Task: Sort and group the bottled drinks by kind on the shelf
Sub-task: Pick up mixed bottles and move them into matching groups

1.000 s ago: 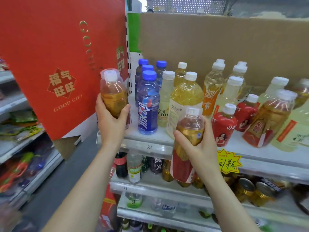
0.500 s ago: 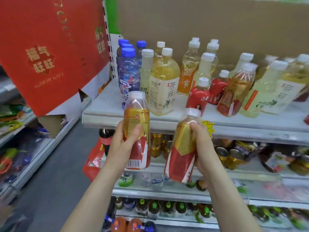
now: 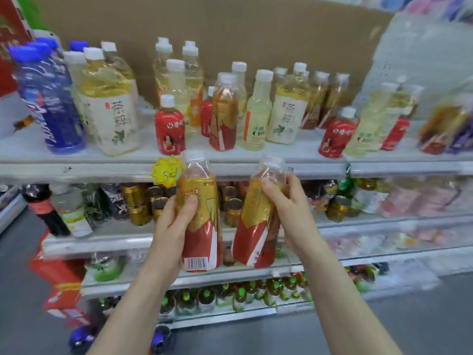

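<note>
My left hand [image 3: 172, 226] grips a gold-and-red tea bottle [image 3: 199, 213] upright, below the front edge of the top shelf [image 3: 76, 170]. My right hand [image 3: 289, 211] holds a second bottle of the same kind [image 3: 258, 226], tilted with its cap to the right. On the top shelf stand blue sport drinks [image 3: 51, 98], pale yellow tea bottles [image 3: 110, 98], small red bottles [image 3: 169, 126], another gold-and-red bottle [image 3: 224, 116] and clear yellowish drinks [image 3: 257, 114], all mixed together.
A yellow star price tag [image 3: 165, 170] hangs on the shelf edge by my left bottle. Lower shelves hold gold cans [image 3: 135, 203], a dark cola bottle [image 3: 44, 208] and green-capped bottles [image 3: 230, 295]. Brown cardboard [image 3: 256, 34] backs the top shelf. Grey floor lies to the left.
The view has swung to the right along the shelf. Both hands have come down from shelf height with their bottles and now hold them side by side below the shelf edge.
</note>
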Demonstrator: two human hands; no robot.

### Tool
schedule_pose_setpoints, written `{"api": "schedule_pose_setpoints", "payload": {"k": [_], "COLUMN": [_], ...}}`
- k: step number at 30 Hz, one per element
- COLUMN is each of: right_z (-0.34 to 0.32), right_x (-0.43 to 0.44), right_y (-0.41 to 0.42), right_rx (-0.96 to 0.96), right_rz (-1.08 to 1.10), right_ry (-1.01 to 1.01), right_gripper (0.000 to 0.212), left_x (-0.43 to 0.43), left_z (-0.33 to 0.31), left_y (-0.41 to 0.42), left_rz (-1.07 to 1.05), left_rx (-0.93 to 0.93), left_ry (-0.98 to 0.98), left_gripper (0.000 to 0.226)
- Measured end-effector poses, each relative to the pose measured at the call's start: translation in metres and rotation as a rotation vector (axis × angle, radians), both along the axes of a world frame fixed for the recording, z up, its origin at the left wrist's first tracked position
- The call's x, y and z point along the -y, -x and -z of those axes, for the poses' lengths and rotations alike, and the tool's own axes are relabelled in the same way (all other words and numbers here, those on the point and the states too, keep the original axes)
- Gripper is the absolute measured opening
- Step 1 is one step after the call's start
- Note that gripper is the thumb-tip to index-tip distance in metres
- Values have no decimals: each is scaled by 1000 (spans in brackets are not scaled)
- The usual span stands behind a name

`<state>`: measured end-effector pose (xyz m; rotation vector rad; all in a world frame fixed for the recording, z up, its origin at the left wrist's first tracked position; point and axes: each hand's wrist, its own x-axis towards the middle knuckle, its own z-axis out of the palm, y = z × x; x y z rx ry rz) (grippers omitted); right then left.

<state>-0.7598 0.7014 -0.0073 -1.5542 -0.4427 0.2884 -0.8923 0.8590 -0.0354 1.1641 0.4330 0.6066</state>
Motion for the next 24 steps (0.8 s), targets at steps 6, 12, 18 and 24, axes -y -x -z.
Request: {"api": "schedule_pose_setpoints", "payload": {"k": [6, 12, 18, 24], "right_z": [-6, -23, -79, -123], "right_x": [78, 110, 88, 37], "right_y": [-46, -104, -166, -235], "right_rx": [49, 132, 407, 661], "right_rz": [164, 230, 197, 217], "right_ry": [54, 115, 219, 466], "right_gripper": [74, 84, 63, 64], "left_x": [66, 89, 75, 44], "left_z": [-7, -18, -43, -60], "left_y": [-60, -128, -186, -218], "left_rz": [125, 174, 134, 114], "left_rx": [-5, 2, 85, 142], "left_ry": [-8, -81, -134, -233], "left_gripper": [42, 43, 42, 54]}}
